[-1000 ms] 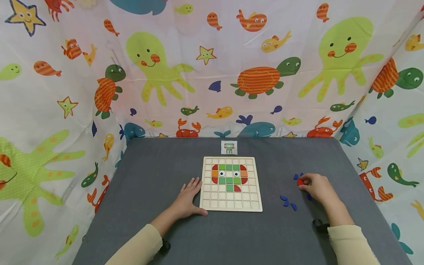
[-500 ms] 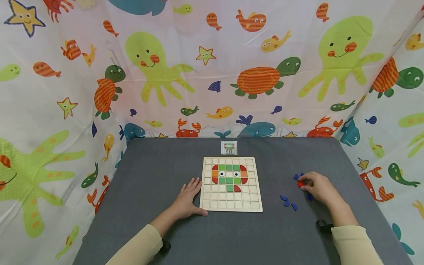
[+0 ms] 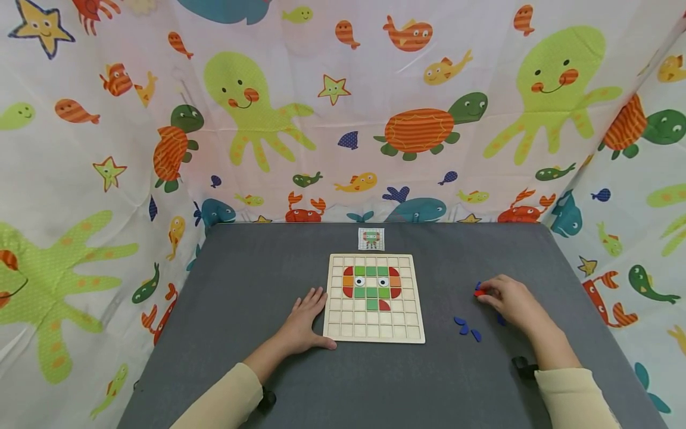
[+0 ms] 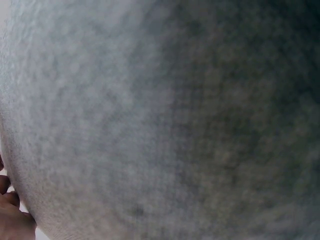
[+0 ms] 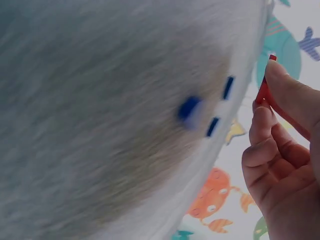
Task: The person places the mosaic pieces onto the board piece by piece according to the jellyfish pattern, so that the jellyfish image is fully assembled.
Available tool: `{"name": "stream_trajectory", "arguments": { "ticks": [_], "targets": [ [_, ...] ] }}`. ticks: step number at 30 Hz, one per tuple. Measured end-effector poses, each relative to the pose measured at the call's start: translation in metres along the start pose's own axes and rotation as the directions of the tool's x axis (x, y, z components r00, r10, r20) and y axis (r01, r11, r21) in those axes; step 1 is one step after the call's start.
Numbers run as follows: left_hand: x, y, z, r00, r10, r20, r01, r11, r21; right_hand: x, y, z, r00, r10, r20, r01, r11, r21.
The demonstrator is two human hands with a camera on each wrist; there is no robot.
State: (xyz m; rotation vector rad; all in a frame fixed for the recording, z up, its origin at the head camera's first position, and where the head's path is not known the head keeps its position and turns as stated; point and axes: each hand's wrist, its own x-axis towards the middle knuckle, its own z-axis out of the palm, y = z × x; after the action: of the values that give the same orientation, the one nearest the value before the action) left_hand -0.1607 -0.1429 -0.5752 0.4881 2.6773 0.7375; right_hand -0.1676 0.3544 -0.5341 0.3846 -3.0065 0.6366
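The red piece (image 3: 479,292), pinched in the right hand (image 3: 513,302), has shifted slightly left, closer to but well right of the board (image 3: 373,330), whose left edge the spread left hand (image 3: 304,323) touches.

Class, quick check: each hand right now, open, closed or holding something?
Left hand: open, at the left edge of the board.
Right hand: holding a red piece.

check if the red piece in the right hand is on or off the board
Off: the head view shows the right hand pinching the red piece away from the board.
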Motion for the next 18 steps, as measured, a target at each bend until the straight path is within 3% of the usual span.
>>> {"name": "stream_trajectory", "arguments": {
  "ticks": [11, 18],
  "targets": [
    [0.0, -0.002, 0.001, 1.0, 0.008, -0.005, -0.008, 1.0, 0.004, 0.025, -0.053, 0.007, 0.997, -0.072, -0.019, 0.072, 0.997, 0.018],
    [0.001, -0.002, 0.001, 1.0, 0.006, -0.001, -0.006, 1.0, 0.009, 0.043, -0.09, 0.021, 0.984, -0.173, -0.033, 0.175, 0.983, 0.055]
  ]
}}
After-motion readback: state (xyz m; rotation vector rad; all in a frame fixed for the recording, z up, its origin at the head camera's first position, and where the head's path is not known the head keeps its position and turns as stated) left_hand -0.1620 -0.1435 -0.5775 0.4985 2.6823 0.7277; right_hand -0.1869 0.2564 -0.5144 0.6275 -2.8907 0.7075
